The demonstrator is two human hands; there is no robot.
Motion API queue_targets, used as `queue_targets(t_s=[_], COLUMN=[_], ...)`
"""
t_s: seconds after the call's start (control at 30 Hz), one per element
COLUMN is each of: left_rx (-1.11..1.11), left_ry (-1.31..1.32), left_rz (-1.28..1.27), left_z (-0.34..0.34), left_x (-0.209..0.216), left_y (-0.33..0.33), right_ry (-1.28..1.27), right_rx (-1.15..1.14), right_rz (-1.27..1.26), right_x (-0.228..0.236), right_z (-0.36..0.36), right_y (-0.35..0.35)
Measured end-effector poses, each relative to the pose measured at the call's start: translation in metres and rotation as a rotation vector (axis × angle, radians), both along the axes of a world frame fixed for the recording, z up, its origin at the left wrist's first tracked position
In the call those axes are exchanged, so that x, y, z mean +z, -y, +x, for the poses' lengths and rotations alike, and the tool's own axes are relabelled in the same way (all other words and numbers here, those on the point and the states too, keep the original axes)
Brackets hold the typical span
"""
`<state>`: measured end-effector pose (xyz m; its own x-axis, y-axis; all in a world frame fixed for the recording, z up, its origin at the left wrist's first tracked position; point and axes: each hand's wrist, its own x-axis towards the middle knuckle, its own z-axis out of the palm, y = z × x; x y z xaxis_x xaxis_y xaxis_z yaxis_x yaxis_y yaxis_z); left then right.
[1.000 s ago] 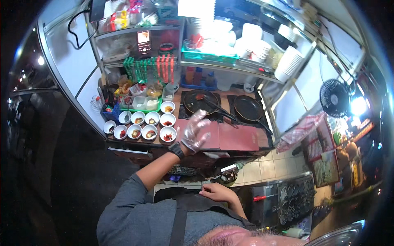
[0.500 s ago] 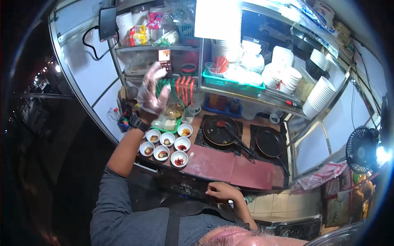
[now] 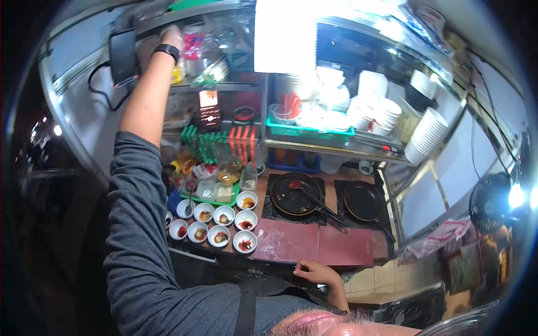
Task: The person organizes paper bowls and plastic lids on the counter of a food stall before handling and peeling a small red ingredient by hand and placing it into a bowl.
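My left hand (image 3: pixel 172 37), in a clear plastic glove with a black watch at the wrist, is stretched up to the top shelf at the left. It is beside a pink packet (image 3: pixel 193 46); its fingers are hidden and blurred. In front of the counter's near edge, my right hand (image 3: pixel 318 273) hangs low with its fingers curled in and nothing visible in them. Several small white bowls (image 3: pixel 245 242) stand in rows on the counter, holding red, brown and yellow portions of seasoning. A spoon (image 3: pixel 190 196) leans in one bowl.
Two black frying pans (image 3: pixel 363 201) sit on the stove, and a red-tipped utensil (image 3: pixel 314 200) lies in the left one. Two dark red boards (image 3: pixel 346 245) lie in front. A phone (image 3: pixel 210 112) stands on the middle shelf. Stacked white tubs (image 3: pixel 427 134) and a fan (image 3: pixel 493 204) are at the right.
My left hand has risen from above the bowls, near the phone, to the upper left shelf. More bowls are uncovered at the left. My right hand has shifted slightly right and down.
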<state>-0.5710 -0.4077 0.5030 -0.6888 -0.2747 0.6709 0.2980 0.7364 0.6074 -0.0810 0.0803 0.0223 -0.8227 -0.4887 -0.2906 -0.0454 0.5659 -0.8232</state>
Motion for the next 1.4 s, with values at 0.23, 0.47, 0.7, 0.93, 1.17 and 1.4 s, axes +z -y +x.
queue_targets(t_s=[0.23, 0.47, 0.7, 0.93, 1.17, 1.4], left_rx=[0.359, 0.331, 0.316, 0.301, 0.281, 0.279], left_ry=[0.027, -0.009, -0.022, -0.018, -0.037, -0.087], left_rz=[-0.606, -0.567, -0.553, -0.51, -0.463, -0.425], left_z=[-0.079, -0.113, -0.135, -0.14, -0.143, -0.129], left_x=[0.01, 0.024, 0.043, 0.052, 0.056, 0.058], left_y=[-0.004, -0.031, -0.05, -0.053, -0.054, -0.016], right_ry=[0.077, 0.095, 0.037, 0.127, 0.101, 0.085], right_rx=[-0.215, -0.382, -0.571, -0.613, -0.641, -0.609], right_rz=[-0.053, -0.063, -0.11, -0.109, -0.08, -0.084], right_x=[-0.017, -0.025, -0.03, -0.029, -0.038, -0.043], right_z=[0.036, 0.063, 0.079, 0.09, 0.091, 0.077], right_y=[0.028, 0.031, 0.022, 0.025, 0.022, 0.023])
